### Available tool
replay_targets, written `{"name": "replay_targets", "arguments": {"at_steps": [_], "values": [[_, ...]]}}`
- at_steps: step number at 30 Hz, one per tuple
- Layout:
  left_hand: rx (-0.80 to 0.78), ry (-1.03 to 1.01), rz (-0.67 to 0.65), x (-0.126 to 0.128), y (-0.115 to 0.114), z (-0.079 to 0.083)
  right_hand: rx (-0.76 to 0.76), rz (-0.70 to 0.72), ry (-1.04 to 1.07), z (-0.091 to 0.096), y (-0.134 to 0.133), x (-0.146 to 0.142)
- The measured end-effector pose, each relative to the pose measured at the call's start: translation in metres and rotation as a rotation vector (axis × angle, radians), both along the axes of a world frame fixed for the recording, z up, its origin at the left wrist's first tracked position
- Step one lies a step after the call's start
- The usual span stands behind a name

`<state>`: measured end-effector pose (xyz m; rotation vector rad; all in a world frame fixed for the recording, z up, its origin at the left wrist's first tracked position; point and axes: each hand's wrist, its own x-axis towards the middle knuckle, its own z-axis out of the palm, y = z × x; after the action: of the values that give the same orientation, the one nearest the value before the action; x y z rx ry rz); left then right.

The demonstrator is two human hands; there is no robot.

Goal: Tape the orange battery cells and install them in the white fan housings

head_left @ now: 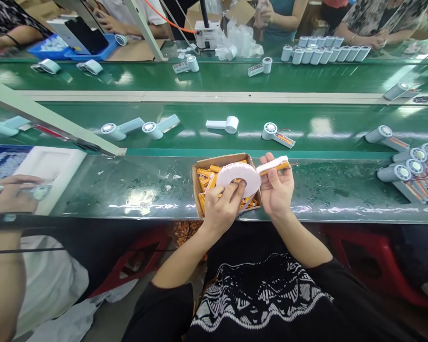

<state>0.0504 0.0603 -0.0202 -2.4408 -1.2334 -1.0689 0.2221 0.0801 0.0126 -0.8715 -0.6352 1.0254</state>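
My left hand (223, 202) is closed on a roll of white foam tape (231, 173), with fingers in its core. The roll is held over a cardboard box (195, 190) of orange battery cells (209, 173). To the right, my right hand (278, 187) grips one orange battery cell (282, 165) between thumb and fingers. A white strip (271, 164) lies along the top of this cell, and its near end meets the edge of the roll. Thin wires stick out from the cell's far end.
Behind the box, a green conveyor belt (185, 142) carries pale blue handheld fan bodies (231, 124). More fan bodies (395, 173) are grouped at the right. At the left, a co-worker's hand (12, 192) is over a white tray (62, 166). A metal post (57, 121) slants across the left side.
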Motion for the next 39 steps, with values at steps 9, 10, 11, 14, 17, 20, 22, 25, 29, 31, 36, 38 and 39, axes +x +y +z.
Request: {"name": "replay_targets", "arguments": {"at_steps": [9,10,11,14,17,20,22,25,29,31,36,38,39], "values": [[-0.310,-0.120,-0.063,0.015,0.023,0.028,0.002,0.048,-0.211,0.009,-0.002,0.013],[-0.303,-0.138,-0.044,0.019,0.025,0.027,-0.002,0.049,-0.218,0.010,-0.003,0.012],[-0.291,-0.157,-0.021,0.023,0.025,0.025,-0.009,0.054,-0.220,0.010,-0.003,0.012],[-0.276,-0.180,0.005,0.031,0.026,0.018,-0.022,0.059,-0.178,0.010,-0.003,0.014],[-0.231,-0.180,0.016,0.035,0.024,0.011,0.000,0.024,-0.105,0.006,-0.004,0.011],[-0.137,-0.195,0.049,0.042,0.018,0.008,0.030,-0.050,-0.100,-0.004,-0.008,0.001],[-0.119,-0.200,0.070,0.046,0.012,0.007,0.025,-0.097,-0.115,-0.009,-0.008,-0.003],[-0.123,-0.147,0.060,0.046,0.001,0.009,0.004,-0.086,-0.104,-0.002,0.005,0.017],[-0.038,-0.039,0.039,0.015,-0.001,0.015,0.162,-0.333,-0.175,0.023,0.038,0.093],[-0.095,0.028,0.088,-0.010,0.008,0.019,0.217,-0.403,-0.238,0.028,0.044,0.129],[-0.508,0.194,-0.120,-0.052,0.056,0.040,0.081,-0.241,-0.194,-0.002,0.010,0.162],[-0.550,0.151,-0.102,-0.045,0.088,0.052,0.019,-0.263,-0.158,-0.020,-0.005,0.168],[-0.557,0.134,-0.062,-0.035,0.109,0.058,-0.007,-0.286,-0.146,-0.027,-0.011,0.171]]}}
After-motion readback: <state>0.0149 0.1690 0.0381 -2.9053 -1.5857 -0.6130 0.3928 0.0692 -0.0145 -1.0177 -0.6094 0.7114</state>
